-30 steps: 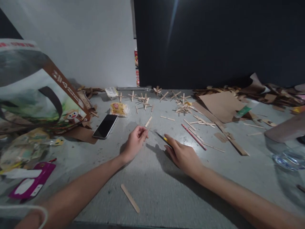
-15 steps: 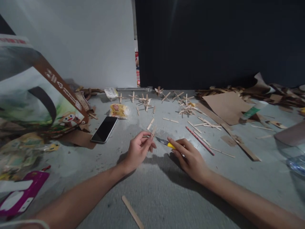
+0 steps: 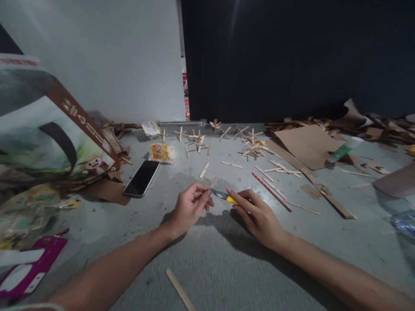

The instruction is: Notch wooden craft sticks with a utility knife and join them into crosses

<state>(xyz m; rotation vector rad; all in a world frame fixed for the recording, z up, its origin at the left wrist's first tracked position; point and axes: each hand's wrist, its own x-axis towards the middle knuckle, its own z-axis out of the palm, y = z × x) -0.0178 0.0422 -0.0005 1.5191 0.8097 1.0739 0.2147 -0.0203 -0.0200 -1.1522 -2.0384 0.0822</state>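
Above the flat grey desk [image 3: 207,255], the right hand [image 3: 259,216] and left hand [image 3: 191,206] work apart: one wraps a yellow-handled, grey-bladed knife [image 3: 221,195], the other pinches a short, flat, pale wooden stick [image 3: 213,182] low, presumably leaving its upper part exposed. The blade, clear of it half a second ago, now seems to touch.

A grey tabletop [image 3: 136,263] is strewn with things around the phone [image 3: 142,178], which is laid flat — dark screen up. Just beyond it a yellow packet [image 3: 161,153] is set; farther out and rightward, crossed-stick pieces [image 3: 180,133] are grouped. To the phone's right, loose wooden sticks [image 3: 231,164] and a thin red rod [image 3: 272,192] are scattered — brown card [image 3: 303,144] is spread farther right.
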